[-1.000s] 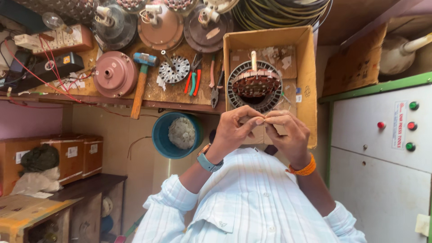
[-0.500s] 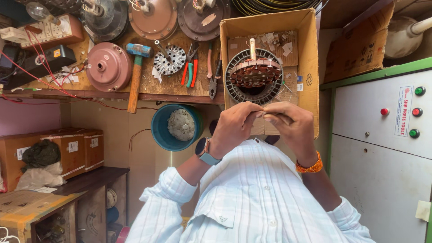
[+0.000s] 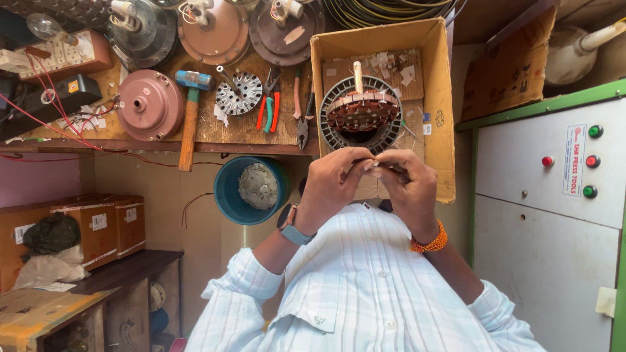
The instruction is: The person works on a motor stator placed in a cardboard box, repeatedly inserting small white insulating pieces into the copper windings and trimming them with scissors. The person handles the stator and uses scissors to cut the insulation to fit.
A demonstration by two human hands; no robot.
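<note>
My left hand [image 3: 332, 186], with a smartwatch on the wrist, and my right hand [image 3: 407, 189], with an orange bead bracelet, meet in front of my chest. Both pinch a small pale strip [image 3: 373, 164] between their fingertips; most of it is hidden by the fingers. Just beyond the hands a round motor stator [image 3: 362, 114] with copper windings and a shaft lies in an open cardboard box [image 3: 438, 98], on a board with several loose paper scraps.
The wooden bench [image 3: 208, 133] holds a hammer [image 3: 189, 114], a toothed rotor disc [image 3: 238, 93], pliers [image 3: 268, 104], fan motor housings [image 3: 147, 104] and red wires. Below it sits a blue bucket [image 3: 228, 195]. A grey control cabinet with buttons [image 3: 554, 195] stands at right, cardboard boxes [image 3: 98, 225] at left.
Both hands stay pinched together on the strip and have shifted slightly toward the box. The view has tilted a little, bringing the bench lower in the frame.
</note>
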